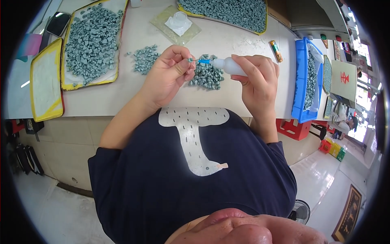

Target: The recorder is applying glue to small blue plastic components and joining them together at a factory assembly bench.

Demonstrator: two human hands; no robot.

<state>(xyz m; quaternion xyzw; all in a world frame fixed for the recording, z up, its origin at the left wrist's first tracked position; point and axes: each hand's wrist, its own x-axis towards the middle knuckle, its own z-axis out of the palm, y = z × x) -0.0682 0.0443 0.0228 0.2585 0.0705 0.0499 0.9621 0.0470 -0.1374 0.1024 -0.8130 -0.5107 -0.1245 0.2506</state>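
My left hand (168, 77) is raised over the table, thumb and fingers pinching a small grey-green piece (190, 59). In my right hand (260, 77) is a white squeeze bottle (229, 66), held sideways. Its blue nozzle (204, 61) points left at the pinched piece; whether the tip touches it I cannot tell. Below the nozzle lies a heap of small grey-green pieces (208, 78). Behind my left hand, a second, looser group of such pieces (144, 60) is spread on the white table (126, 97).
A yellow-rimmed tray of pieces (91, 44) and a bare yellow-edged tray (46, 81) lie left, near a phone (59, 23). Another full tray (227, 12) and a plastic bag with a clear cup (176, 24) are at the back. Right are a small tube (276, 51) and blue crate (300, 81).
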